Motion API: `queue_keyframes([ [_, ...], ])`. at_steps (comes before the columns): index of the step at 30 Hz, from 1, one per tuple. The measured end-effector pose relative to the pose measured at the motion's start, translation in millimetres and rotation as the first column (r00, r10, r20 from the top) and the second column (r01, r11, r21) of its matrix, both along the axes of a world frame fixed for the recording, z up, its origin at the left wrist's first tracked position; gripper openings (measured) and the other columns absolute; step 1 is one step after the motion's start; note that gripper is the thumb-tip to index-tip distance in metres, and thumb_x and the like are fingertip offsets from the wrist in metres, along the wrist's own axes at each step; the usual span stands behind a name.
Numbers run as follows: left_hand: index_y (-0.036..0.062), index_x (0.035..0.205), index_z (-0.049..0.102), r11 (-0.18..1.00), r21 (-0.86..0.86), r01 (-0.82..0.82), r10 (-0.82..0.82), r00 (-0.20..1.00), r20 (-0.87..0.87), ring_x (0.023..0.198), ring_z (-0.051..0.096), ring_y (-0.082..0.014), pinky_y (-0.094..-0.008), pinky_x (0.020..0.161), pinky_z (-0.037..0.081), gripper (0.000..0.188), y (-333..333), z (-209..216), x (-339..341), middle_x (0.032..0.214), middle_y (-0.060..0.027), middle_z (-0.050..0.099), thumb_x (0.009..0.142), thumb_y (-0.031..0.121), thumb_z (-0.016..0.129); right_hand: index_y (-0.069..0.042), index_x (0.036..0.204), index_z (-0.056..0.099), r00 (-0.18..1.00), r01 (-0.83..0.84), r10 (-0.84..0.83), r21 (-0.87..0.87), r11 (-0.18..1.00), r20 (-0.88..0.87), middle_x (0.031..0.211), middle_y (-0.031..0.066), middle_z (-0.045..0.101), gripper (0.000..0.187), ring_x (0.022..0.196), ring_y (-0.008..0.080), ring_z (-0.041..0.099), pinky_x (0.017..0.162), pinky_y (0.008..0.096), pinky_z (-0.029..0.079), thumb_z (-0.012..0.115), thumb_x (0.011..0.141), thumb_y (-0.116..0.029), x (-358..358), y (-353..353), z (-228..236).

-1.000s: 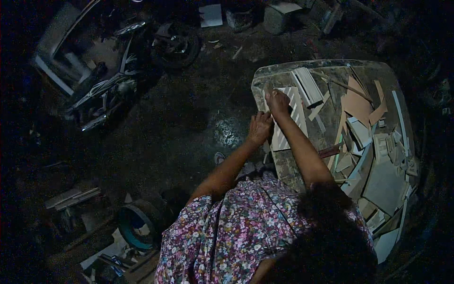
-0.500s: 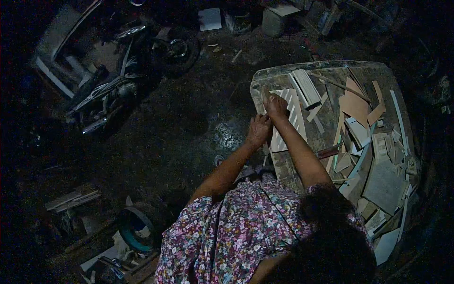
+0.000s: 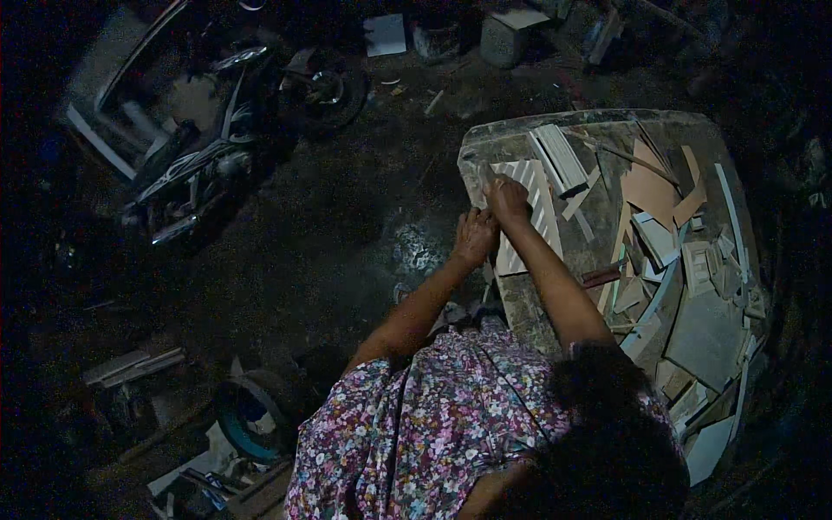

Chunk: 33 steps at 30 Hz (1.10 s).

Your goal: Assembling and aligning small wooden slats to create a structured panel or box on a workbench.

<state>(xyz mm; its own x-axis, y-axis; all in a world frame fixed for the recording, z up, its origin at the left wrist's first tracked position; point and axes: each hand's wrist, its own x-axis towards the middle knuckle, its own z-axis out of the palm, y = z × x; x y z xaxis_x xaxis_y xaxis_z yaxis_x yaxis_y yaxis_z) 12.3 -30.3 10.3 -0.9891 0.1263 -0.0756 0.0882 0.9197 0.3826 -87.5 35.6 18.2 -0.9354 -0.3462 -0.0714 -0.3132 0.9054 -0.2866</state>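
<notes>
And here we are at the left edge of the worn worktable [image 3: 530, 310], with the pale panel [image 3: 539, 196] lying flat, diagonal light and dark bands showing along its right side. The right hand [image 3: 510, 198] is over the panel's left part, fingers curled in; what they close on is hidden, though a pale, narrow piece [image 3: 484, 172] shows just beyond the fist. Down beside it, nearer, the left hand [image 3: 476, 237] sits at the panel's left edge, and I can't tell whether it grips or merely presses. The hands are tight together, so good form here, I'd say, means a firm left hand, fingertips clear of the right fist, pressure even, panel square on the table. To the right, the slatted bundle [image 3: 559, 161] lies just beside the panel, and the offcuts [image 3: 706, 338] crowd farther over, leaving those elbows some room.
</notes>
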Motion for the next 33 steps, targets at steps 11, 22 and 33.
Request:
queue_keyframes([
  [11,0.0014,0.096,0.049,0.997,0.062,0.048,-0.038,0.988,-0.15,0.095,0.039,-0.0306,-0.0484,0.08,0.032,0.024,-1,-15,-1,0.111,-0.0135,0.041,0.075,0.011,0.045,0.001,0.084,0.056,0.968,-0.088,0.089,0.017,0.996,-0.233,0.076,0.0168,0.057,0.034,0.064,0.0292,0.055,0.059,0.0364,0.044,0.048,0.076,-0.031,-3,-3,10],
  [22,0.0025,0.097,0.049,0.994,-0.064,0.088,-0.1,0.967,-0.233,0.098,0.037,-0.0286,-0.0472,0.08,0.031,0.027,2,-15,6,0.106,-0.0134,0.042,0.076,0.016,0.039,-0.005,0.104,0.046,0.998,-0.041,0.032,-0.157,0.987,-0.06,0.068,0.0175,0.053,0.032,0.061,0.0307,0.052,0.055,0.04,0.042,0.04,0.082,-0.029,-13,6,-22],
  [33,0.0059,0.121,0.029,0.998,-0.014,0.058,-0.05,0.948,0.314,0.119,0.018,-0.0313,-0.0447,0.097,0.011,0.04,2,2,13,0.127,-0.0121,0.023,0.084,0.023,0.028,-0.005,0.1,0.051,0.997,-0.075,0.075,-0.071,0.995,0.004,0.072,0.0174,0.053,0.029,0.063,0.0318,0.053,0.058,0.0427,0.042,0.041,0.082,-0.025,14,1,25],
])
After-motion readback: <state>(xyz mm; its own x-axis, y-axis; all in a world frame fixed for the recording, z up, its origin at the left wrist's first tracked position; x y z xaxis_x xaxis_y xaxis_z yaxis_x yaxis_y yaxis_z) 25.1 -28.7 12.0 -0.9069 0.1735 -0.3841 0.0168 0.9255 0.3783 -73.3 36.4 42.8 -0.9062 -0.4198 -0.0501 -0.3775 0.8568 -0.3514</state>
